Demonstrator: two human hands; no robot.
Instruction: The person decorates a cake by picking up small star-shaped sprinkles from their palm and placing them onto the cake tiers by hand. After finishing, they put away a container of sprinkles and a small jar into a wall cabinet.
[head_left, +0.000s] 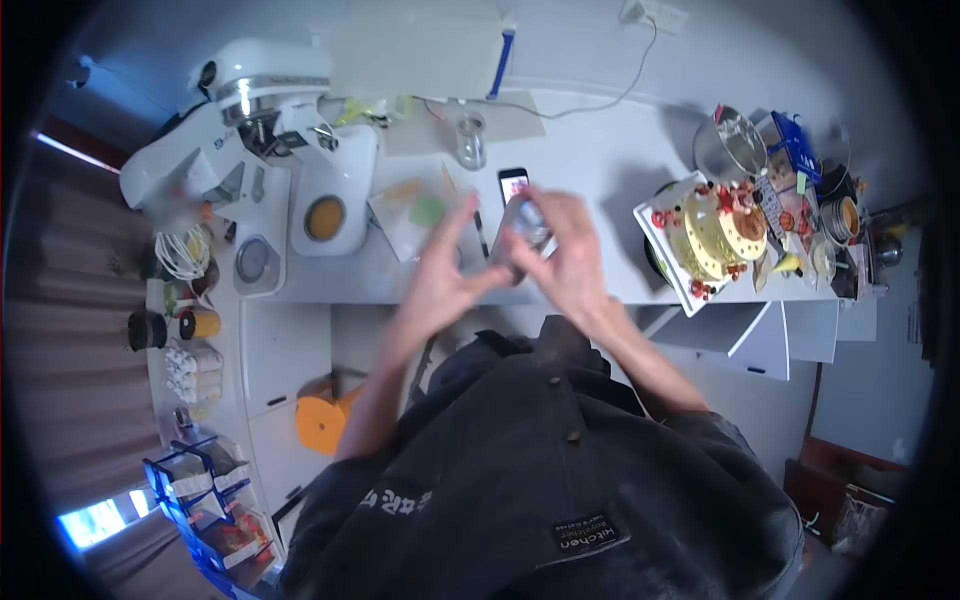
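Note:
Over the front of the counter, my right hand is closed around a small greyish container, blurred and partly hidden by the fingers. My left hand is spread beside it, thumb and fingers apart, with the thumb tip right at the container's lower side. A phone with a lit screen lies just beyond the right hand. Under and past the left fingers are a white sheet and a pale green round patch. A clear glass jar stands farther back.
On the right, a yellow tiered cake with red decorations sits on a white board, near a metal bowl and crowded small items. White stand mixers occupy the left. An orange round object is below the counter.

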